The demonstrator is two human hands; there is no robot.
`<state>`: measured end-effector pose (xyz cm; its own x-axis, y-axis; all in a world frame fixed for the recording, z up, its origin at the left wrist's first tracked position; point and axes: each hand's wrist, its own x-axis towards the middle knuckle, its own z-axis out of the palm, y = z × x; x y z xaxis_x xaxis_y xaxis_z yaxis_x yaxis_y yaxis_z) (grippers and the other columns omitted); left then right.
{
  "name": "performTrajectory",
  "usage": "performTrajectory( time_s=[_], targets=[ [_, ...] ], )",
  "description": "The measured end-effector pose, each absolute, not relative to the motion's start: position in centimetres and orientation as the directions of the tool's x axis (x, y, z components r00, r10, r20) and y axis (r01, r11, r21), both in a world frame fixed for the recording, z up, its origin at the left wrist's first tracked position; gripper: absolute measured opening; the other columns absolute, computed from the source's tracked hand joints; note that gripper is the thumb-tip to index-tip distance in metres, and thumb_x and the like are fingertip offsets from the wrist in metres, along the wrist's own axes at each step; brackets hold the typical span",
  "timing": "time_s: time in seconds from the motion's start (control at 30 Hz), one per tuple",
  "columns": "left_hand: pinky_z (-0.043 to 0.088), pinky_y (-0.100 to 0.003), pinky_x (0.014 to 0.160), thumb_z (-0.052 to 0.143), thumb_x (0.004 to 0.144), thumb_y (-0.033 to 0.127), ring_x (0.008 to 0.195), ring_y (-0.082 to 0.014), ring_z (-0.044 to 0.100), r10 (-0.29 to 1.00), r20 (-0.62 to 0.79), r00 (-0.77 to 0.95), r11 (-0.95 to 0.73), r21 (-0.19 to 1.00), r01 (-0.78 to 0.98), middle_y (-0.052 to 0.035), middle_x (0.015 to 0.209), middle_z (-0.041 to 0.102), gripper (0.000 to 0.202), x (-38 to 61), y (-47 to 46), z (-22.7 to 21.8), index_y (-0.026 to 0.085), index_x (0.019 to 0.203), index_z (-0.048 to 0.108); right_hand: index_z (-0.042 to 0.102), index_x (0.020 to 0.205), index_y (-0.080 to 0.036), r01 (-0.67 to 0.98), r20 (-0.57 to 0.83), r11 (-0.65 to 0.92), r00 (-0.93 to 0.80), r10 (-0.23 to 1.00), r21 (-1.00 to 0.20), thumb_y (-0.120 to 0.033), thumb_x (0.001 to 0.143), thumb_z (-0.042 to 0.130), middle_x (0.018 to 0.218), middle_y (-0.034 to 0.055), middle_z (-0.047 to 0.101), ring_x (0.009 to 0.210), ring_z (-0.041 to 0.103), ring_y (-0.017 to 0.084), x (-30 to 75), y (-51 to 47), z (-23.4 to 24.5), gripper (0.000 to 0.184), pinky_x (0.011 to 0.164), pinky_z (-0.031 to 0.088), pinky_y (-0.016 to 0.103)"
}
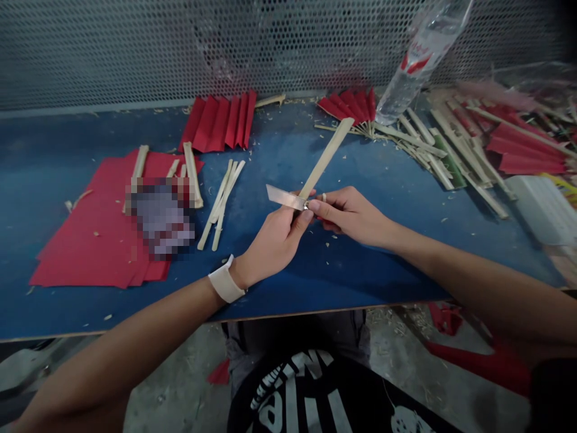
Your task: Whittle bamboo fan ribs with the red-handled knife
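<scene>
Above the table's front edge, my left hand (278,239) is closed around the lower end of a flat, pale bamboo strip (328,155). The strip slants up and away to the right. My right hand (349,213) meets it there, thumb and fingers closed on a knife (286,197). Its broad blade points left and crosses the strip's lower part just above my left fingers; the handle is mostly hidden in my grip. Left of my hands, several thin bamboo sticks (220,204) lie crossed on the blue table (270,294).
Red paper sheets (85,240) lie left, under bamboo pieces and a blurred-out object (162,216). Pleated red paper (220,123) and a small red fan (349,107) sit at the back. A water bottle (419,63) stands near bamboo strips (469,159) and a mesh panel (135,54).
</scene>
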<state>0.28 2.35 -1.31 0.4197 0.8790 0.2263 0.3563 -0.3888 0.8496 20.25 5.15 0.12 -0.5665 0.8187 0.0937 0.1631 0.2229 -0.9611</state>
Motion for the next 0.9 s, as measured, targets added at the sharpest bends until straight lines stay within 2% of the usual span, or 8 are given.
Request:
performTrajectory(
  time_s=[0.1,0.23,0.3,0.4,0.5,0.67,0.8,0.9],
  targets=[
    [0.056,-0.033,0.102,0.045,0.111,0.042,0.116,-0.02,0.071,0.886,0.253,0.388,-0.399,0.843,0.362,-0.0119,0.128,0.074,0.041,0.36,2.27,-1.36,0.015,0.135,0.064,0.064,0.076,-0.017,0.17,0.098,0.227,-0.551,0.829,-0.959,-0.065,0.099,0.063,0.057,-0.0059,0.051,0.049,0.043,0.006,20.23,5.1,-0.06,0.052,0.045,0.032,0.021],
    [0.059,-0.032,0.08,0.049,0.11,0.038,0.092,-0.0183,0.074,0.889,0.303,0.343,-0.429,0.813,0.393,-0.0082,0.106,0.078,0.031,0.43,2.21,-1.37,0.017,0.124,0.067,0.064,0.08,-0.018,0.175,0.119,0.253,-0.55,0.827,-0.951,-0.065,0.101,0.058,0.06,-0.0049,0.053,0.051,0.046,0.006,20.18,5.08,-0.26,0.052,0.047,0.033,0.022],
    [0.057,-0.031,0.071,0.051,0.11,0.037,0.079,-0.0172,0.072,0.881,0.34,0.33,-0.458,0.79,0.408,-0.0051,0.09,0.076,0.026,0.41,2.23,-1.35,0.018,0.11,0.068,0.064,0.08,-0.018,0.166,0.138,0.269,-0.548,0.825,-0.949,-0.066,0.101,0.057,0.06,-0.0048,0.053,0.052,0.047,0.007,20.1,5.05,-0.26,0.052,0.048,0.034,0.022],
    [0.051,-0.03,0.061,0.053,0.109,0.037,0.064,-0.0151,0.065,0.87,0.378,0.316,-0.486,0.759,0.433,-0.0009,0.073,0.069,0.028,0.41,2.29,-1.33,0.02,0.088,0.062,0.064,0.08,-0.017,0.174,0.155,0.283,-0.523,0.838,-0.943,-0.067,0.101,0.057,0.06,-0.0046,0.053,0.052,0.047,0.006,19.95,4.97,-0.26,0.054,0.048,0.034,0.022],
    [0.047,-0.029,0.058,0.055,0.109,0.037,0.061,-0.0146,0.063,0.862,0.412,0.296,-0.506,0.745,0.435,0.0001,0.069,0.066,0.033,0.48,2.34,-1.4,0.021,0.08,0.056,0.062,0.077,-0.017,0.196,0.151,0.282,-0.5,0.853,-0.939,-0.068,0.101,0.056,0.058,-0.0049,0.052,0.05,0.045,0.006,19.79,4.87,-0.32,0.057,0.048,0.033,0.023],
    [0.044,-0.029,0.056,0.055,0.109,0.037,0.058,-0.0136,0.061,0.851,0.45,0.269,-0.525,0.721,0.453,0.0012,0.067,0.064,0.033,0.46,2.39,-1.58,0.021,0.08,0.053,0.056,0.072,-0.019,0.153,0.162,0.263,-0.477,0.864,-0.953,-0.068,0.1,0.057,0.057,-0.0064,0.047,0.049,0.04,0.006,19.42,4.6,-0.31,0.057,0.048,0.031,0.024],
    [0.043,-0.03,0.054,0.054,0.108,0.045,0.057,-0.0147,0.06,0.853,0.45,0.264,-0.519,0.684,0.513,0.0007,0.066,0.063,0.035,0.24,2.41,-1.5,0.021,0.082,0.055,0.054,0.07,-0.019,0.148,0.176,0.275,-0.472,0.864,-0.95,-0.068,0.101,0.056,0.056,-0.0065,0.046,0.048,0.039,0.006,19.31,4.6,-0.27,0.058,0.048,0.03,0.024],
    [0.05,-0.031,0.06,0.051,0.109,0.047,0.066,-0.0175,0.067,0.866,0.411,0.284,-0.499,0.687,0.528,-0.0026,0.073,0.068,0.035,0.2,2.35,-1.35,0.019,0.092,0.062,0.055,0.07,-0.019,0.175,0.181,0.301,-0.495,0.85,-0.937,-0.07,0.101,0.054,0.056,-0.0059,0.048,0.048,0.042,0.006,19.48,4.8,-0.2,0.059,0.048,0.031,0.024]
  ],
)
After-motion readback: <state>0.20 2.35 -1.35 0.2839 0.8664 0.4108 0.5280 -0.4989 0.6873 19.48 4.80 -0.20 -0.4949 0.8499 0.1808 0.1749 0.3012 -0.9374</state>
